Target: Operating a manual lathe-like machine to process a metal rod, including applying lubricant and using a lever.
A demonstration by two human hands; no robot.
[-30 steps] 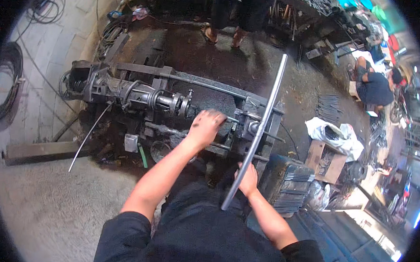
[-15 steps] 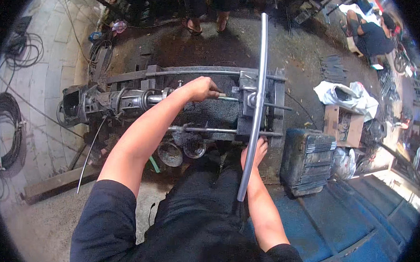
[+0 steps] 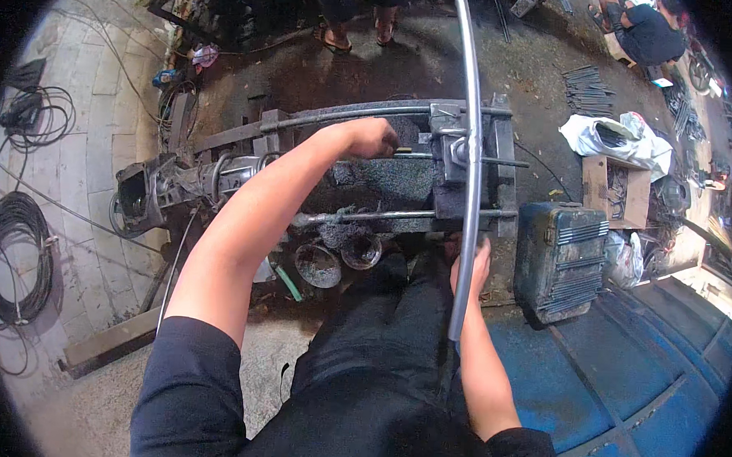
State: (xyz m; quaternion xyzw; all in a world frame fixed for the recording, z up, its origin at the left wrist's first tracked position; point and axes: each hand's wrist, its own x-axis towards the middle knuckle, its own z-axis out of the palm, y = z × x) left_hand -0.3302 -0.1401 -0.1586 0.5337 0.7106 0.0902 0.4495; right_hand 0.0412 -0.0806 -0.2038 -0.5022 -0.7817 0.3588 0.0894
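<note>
A low metal bench machine with two rails (image 3: 400, 216) lies across in front of me. My left hand (image 3: 374, 138) reaches over it, fingers curled at the thin centre rod (image 3: 423, 156). A small tan piece (image 3: 404, 149) shows at its fingertips, against the rod. Right of it stands a dark steel carriage block (image 3: 448, 191). A long grey bar handle (image 3: 473, 184) crosses above the block, its hub on the block's top. My right hand (image 3: 478, 269) is below the near rail, behind the handle's lower part; the handle and shadow hide most of its fingers.
A dark blue ribbed canister (image 3: 559, 259) stands right of the machine, beside a cardboard box (image 3: 616, 192) and a white sack (image 3: 615, 142). Two round cups (image 3: 318, 265) sit under the near rail. Coiled black cable (image 3: 17, 260) lies left. Another person's feet (image 3: 334, 41) are beyond the machine.
My view has shifted and turned slightly, so the machine appears a little higher and further right. Both hands keep about the same places on it.
</note>
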